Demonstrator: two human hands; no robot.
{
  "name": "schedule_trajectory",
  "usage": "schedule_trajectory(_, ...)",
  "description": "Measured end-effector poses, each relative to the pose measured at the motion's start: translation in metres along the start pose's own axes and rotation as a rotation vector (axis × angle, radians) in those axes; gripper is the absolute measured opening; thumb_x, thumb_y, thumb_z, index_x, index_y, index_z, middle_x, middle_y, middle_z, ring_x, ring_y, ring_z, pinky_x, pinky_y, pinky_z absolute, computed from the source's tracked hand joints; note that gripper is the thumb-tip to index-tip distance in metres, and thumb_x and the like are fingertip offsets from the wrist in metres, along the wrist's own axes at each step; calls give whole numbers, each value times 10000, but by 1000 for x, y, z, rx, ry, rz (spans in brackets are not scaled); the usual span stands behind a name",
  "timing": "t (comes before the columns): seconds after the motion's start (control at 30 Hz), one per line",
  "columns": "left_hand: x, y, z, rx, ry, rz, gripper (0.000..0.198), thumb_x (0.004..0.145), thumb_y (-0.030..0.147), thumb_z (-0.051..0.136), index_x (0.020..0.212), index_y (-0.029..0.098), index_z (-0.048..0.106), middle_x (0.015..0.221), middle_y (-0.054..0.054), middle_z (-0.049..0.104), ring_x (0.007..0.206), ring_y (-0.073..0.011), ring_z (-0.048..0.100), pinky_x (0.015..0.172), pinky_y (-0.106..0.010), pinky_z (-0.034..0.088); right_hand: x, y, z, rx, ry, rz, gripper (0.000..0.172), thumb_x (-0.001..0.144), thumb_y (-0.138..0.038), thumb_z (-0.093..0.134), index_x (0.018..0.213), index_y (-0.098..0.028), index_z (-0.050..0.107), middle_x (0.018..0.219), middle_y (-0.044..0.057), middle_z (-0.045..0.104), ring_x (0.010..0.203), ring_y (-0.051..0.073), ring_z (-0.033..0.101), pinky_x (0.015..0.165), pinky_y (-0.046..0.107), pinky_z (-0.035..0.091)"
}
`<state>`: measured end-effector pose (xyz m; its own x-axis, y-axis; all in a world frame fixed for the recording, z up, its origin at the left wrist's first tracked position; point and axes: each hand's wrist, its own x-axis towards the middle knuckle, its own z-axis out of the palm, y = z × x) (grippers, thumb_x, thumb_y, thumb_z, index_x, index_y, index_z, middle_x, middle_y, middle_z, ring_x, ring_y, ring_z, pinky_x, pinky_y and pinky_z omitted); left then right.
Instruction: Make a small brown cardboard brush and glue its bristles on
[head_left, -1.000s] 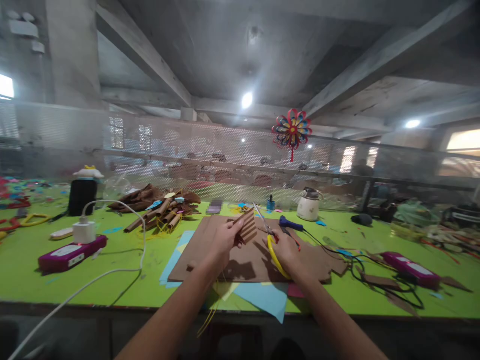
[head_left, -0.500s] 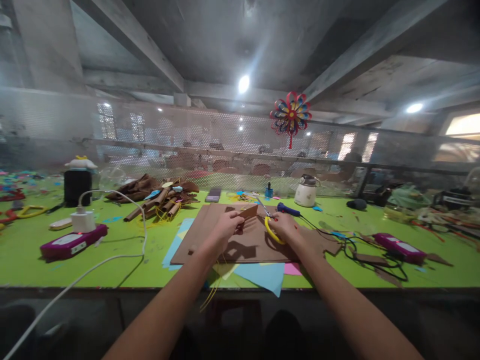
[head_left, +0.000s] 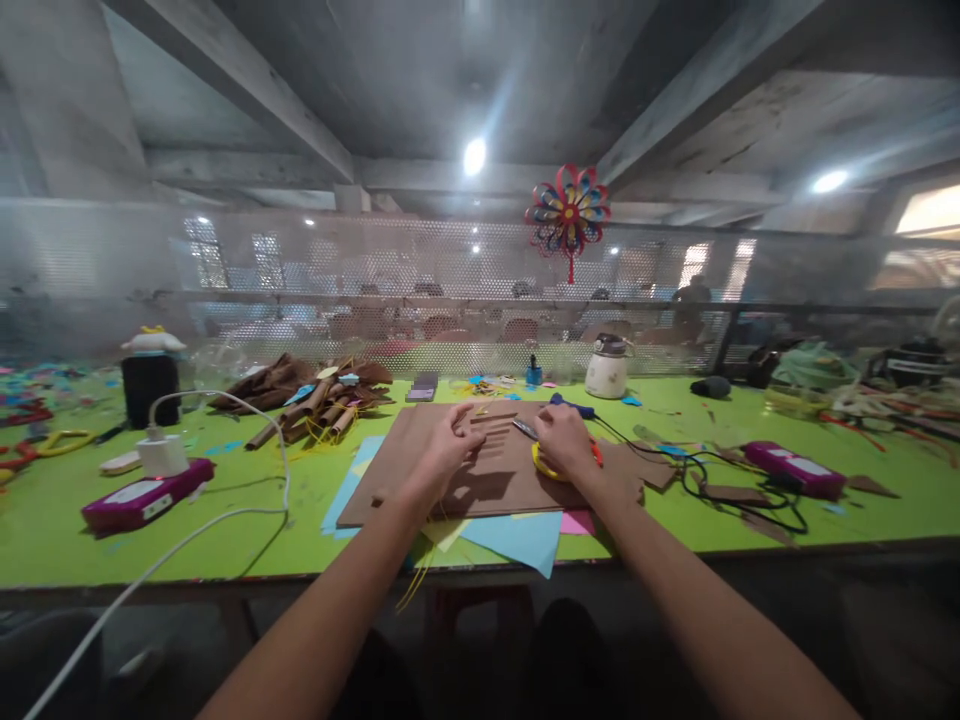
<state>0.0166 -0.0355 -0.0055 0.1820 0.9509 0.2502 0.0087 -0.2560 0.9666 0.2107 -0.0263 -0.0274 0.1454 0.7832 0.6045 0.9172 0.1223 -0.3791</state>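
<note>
My left hand (head_left: 451, 445) is closed in a pinch on the edge of a small brown cardboard piece (head_left: 495, 436), which shows several narrow slits or strips. In my right hand (head_left: 562, 440) is a pair of scissors (head_left: 523, 428); its yellow and red handles show around the fingers, and its blades point left toward the small piece. Both hands are over a large brown cardboard sheet (head_left: 420, 490), where their shadows fall. Light blue paper (head_left: 517, 540) sticks out beneath the sheet's front edge.
Rolled brown paper (head_left: 300, 400) with yellow strings lies at the back left. A purple power strip (head_left: 150, 497) holds a white charger (head_left: 161, 457); another purple strip (head_left: 795, 470) sits right by black cable (head_left: 712, 505). Behind stand a white jar (head_left: 606, 370) and a small blue bottle (head_left: 533, 373).
The small cardboard piece has turned, so its slit strips now show instead of its flat face. My right hand has shifted slightly with the scissors, and the camera view has moved a little.
</note>
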Motion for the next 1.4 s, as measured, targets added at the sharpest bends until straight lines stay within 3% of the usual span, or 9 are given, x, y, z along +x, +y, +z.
schedule_trajectory(0.1,5,-4,-3,20,92,67,519,716,113,576,1218,164,455,569,56,458,494,-81,436,466,-187,344,-9,-19,-2,361,61,-139,326,853,-338,452,633,-151,606,643,57,641,600,151,553,620,262,394)
schedule_trajectory(0.2,9,-10,-6,19,122,87,522,710,120,582,1214,150,447,551,65,448,479,-82,434,443,-181,327,-18,-31,4,571,-27,-218,345,815,-418,523,582,-170,583,539,16,589,520,131,509,551,255,379)
schedule_trajectory(0.33,8,-12,-4,-24,108,122,508,702,133,607,1191,144,471,548,71,444,482,-77,447,471,-182,356,-22,-35,13,870,-248,-119,290,730,-435,617,622,-167,605,541,7,588,507,128,524,518,251,402)
schedule_trajectory(0.43,6,-9,0,-95,75,86,469,702,128,612,1158,145,502,624,37,518,542,-86,506,519,-193,397,-20,-33,15,1045,-321,-7,287,682,-436,654,640,-156,613,550,8,591,490,119,519,495,249,410)
schedule_trajectory(0.57,3,-5,3,-94,-41,61,314,723,168,614,1035,139,580,819,-46,624,627,-108,562,563,-221,432,-18,-32,14,1128,-303,71,291,679,-423,660,615,-148,593,522,0,572,449,96,477,462,237,376)
schedule_trajectory(0.7,2,-8,4,-60,-167,13,158,747,239,613,868,137,616,750,-51,639,635,-131,590,597,-248,455,-16,-29,12,1140,-301,112,311,651,-436,676,587,-151,569,483,-16,539,429,91,452,445,233,351)
schedule_trajectory(1.0,5,-15,1,-180,-259,-147,158,726,217,646,819,94,611,683,-65,642,598,-112,593,602,-230,459,-17,-26,13,1234,-385,148,325,641,-439,694,611,-143,564,513,-12,540,453,87,456,456,227,357)
schedule_trajectory(1.27,-3,-12,-1,-182,-383,-230,124,742,208,617,800,99,626,672,-77,637,585,-116,594,567,-224,451,-9,-21,7,1386,-316,224,365,639,-436,708,874,-178,601,800,25,617,608,108,536,508,213,397)
schedule_trajectory(1.4,-4,-12,3,-102,-442,-149,196,731,259,641,862,114,625,777,-77,635,638,-121,590,596,-240,470,-9,-20,8,1273,-252,184,314,608,-427,725,694,-146,613,615,-8,573,539,101,485,520,234,373)
